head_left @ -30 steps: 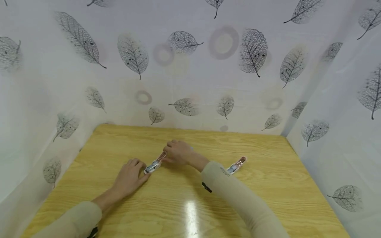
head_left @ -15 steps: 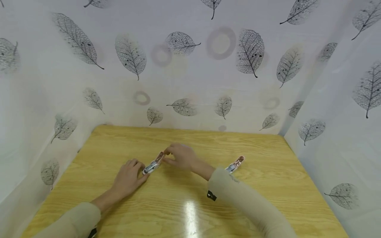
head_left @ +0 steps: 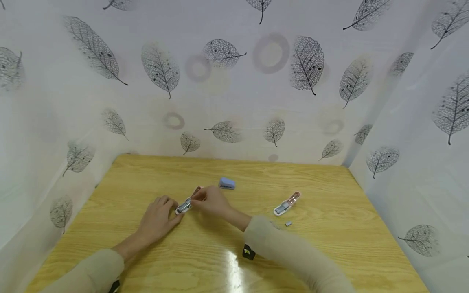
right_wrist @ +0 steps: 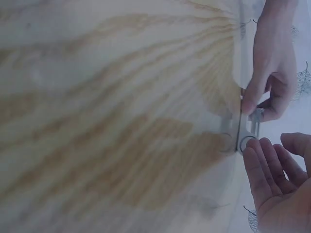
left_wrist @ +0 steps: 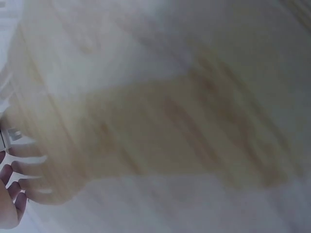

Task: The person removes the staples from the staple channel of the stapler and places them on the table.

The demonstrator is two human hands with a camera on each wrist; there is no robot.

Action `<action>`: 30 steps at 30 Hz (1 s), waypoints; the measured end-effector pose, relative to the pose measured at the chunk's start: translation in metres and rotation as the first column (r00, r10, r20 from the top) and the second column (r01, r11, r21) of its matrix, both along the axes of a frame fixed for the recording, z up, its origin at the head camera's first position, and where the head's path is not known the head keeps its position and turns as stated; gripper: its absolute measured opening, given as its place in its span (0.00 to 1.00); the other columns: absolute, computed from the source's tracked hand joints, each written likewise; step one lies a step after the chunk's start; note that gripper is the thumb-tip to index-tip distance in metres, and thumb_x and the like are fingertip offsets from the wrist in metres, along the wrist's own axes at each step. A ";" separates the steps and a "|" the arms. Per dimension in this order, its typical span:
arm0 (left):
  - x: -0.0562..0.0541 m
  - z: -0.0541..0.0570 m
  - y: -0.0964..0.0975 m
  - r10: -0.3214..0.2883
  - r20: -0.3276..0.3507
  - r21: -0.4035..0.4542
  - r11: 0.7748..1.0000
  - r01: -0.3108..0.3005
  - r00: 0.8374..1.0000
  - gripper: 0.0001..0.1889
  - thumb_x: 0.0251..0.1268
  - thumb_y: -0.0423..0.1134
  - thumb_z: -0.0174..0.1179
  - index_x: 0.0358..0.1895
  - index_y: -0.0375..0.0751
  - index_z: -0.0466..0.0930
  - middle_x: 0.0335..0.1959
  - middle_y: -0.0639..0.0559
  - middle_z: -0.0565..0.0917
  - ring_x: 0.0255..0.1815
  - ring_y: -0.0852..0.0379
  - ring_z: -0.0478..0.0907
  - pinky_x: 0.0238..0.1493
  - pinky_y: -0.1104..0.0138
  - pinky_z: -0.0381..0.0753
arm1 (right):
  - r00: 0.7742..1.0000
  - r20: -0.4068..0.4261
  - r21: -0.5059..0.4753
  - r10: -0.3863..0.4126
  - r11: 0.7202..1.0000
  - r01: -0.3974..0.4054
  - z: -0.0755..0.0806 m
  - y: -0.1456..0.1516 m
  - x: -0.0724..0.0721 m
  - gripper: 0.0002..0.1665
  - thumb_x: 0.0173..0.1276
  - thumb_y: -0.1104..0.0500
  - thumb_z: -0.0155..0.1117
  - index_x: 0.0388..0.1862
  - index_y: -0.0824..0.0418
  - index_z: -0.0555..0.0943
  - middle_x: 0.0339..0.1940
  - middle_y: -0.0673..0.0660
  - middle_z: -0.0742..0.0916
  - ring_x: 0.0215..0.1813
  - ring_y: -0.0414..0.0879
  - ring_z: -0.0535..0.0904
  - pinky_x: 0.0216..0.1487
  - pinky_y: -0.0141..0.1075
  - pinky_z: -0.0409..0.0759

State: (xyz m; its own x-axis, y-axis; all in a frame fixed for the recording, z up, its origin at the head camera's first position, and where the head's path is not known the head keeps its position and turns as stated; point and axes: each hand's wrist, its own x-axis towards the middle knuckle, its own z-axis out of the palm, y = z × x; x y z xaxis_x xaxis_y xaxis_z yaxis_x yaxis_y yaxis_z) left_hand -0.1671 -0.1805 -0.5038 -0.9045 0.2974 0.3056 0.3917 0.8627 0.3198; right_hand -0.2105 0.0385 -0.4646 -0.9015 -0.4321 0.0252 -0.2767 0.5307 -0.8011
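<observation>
A slim white and silver stapler (head_left: pixel 184 206), laid open with a rose-gold arm, lies slanted on the table. My left hand (head_left: pixel 157 217) holds its near end between thumb and fingers. Over its middle, thumb and forefinger of my right hand (head_left: pixel 214 201) come together in a pinch at its side; whether they hold some small piece as well is hidden. In the right wrist view the left hand (right_wrist: pixel 272 63) grips the stapler (right_wrist: pixel 248 128), and fingers of the right hand (right_wrist: pixel 279 194) reach its ringed end. Only fingertips (left_wrist: pixel 12 182) of the left hand appear in the left wrist view.
Another opened white and rose-gold stapler (head_left: pixel 287 203) lies to the right, with a small grey block (head_left: pixel 288 223) just in front of it. Farther back sits a closed blue mini stapler (head_left: pixel 227 183). The wooden table (head_left: pixel 329 244) meets leaf-printed curtains (head_left: pixel 234 93) behind and at both sides.
My right hand has moved from the stapler's rose-gold end toward me, to its middle. This uncovers the blue stapler, and the right sleeve now bares the grey block. The left hand keeps its hold.
</observation>
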 end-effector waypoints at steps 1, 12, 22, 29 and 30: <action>0.000 0.000 0.000 0.003 0.002 0.004 1.000 -0.003 1.000 0.15 0.65 0.47 0.74 0.43 0.40 0.85 0.40 0.48 0.81 0.37 0.54 0.73 0.39 0.61 0.71 | 1.000 0.011 -0.002 -0.007 1.000 0.007 -0.001 -0.002 0.001 0.10 0.70 0.60 0.73 0.45 0.65 0.92 0.41 0.60 0.94 0.31 0.33 0.77 0.33 0.24 0.76; 0.001 -0.008 0.000 0.012 -0.025 0.048 0.999 -0.010 1.000 0.14 0.65 0.47 0.73 0.42 0.41 0.84 0.41 0.47 0.82 0.42 0.49 0.79 0.41 0.57 0.74 | 0.999 0.028 0.013 -0.037 0.999 0.037 -0.010 -0.013 0.001 0.08 0.71 0.59 0.73 0.43 0.63 0.92 0.42 0.56 0.94 0.33 0.31 0.79 0.34 0.24 0.78; 0.002 -0.009 0.001 0.007 -0.051 0.053 0.999 -0.004 0.999 0.14 0.63 0.47 0.75 0.41 0.41 0.85 0.42 0.47 0.83 0.43 0.47 0.80 0.40 0.56 0.75 | 0.993 0.074 0.005 -0.093 0.996 0.092 -0.013 -0.022 0.001 0.07 0.69 0.61 0.74 0.40 0.65 0.92 0.33 0.56 0.93 0.24 0.33 0.79 0.26 0.25 0.79; 0.001 -0.011 0.000 0.008 -0.057 0.054 0.999 -0.004 0.998 0.15 0.63 0.48 0.76 0.42 0.41 0.86 0.42 0.47 0.83 0.45 0.46 0.80 0.43 0.54 0.77 | 0.990 0.092 0.028 -0.105 0.994 0.103 -0.009 -0.025 0.001 0.08 0.69 0.61 0.74 0.39 0.65 0.93 0.34 0.55 0.93 0.24 0.34 0.78 0.25 0.25 0.77; 0.001 -0.011 0.000 0.006 -0.056 0.054 0.999 -0.003 0.998 0.15 0.63 0.48 0.76 0.42 0.41 0.86 0.42 0.47 0.83 0.45 0.46 0.80 0.43 0.53 0.77 | 0.990 0.090 0.038 -0.107 0.994 0.104 -0.008 -0.026 0.001 0.08 0.69 0.60 0.75 0.40 0.65 0.93 0.35 0.55 0.93 0.25 0.34 0.78 0.26 0.25 0.77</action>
State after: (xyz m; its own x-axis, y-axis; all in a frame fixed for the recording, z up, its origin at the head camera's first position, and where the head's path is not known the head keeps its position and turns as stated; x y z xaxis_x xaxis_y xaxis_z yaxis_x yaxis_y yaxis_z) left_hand -0.1658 -0.1809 -0.5146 -0.8866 0.2751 0.3718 0.4067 0.8466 0.3435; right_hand -0.2097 0.0125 -0.4726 -0.9400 -0.3335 -0.0724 -0.1439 0.5798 -0.8019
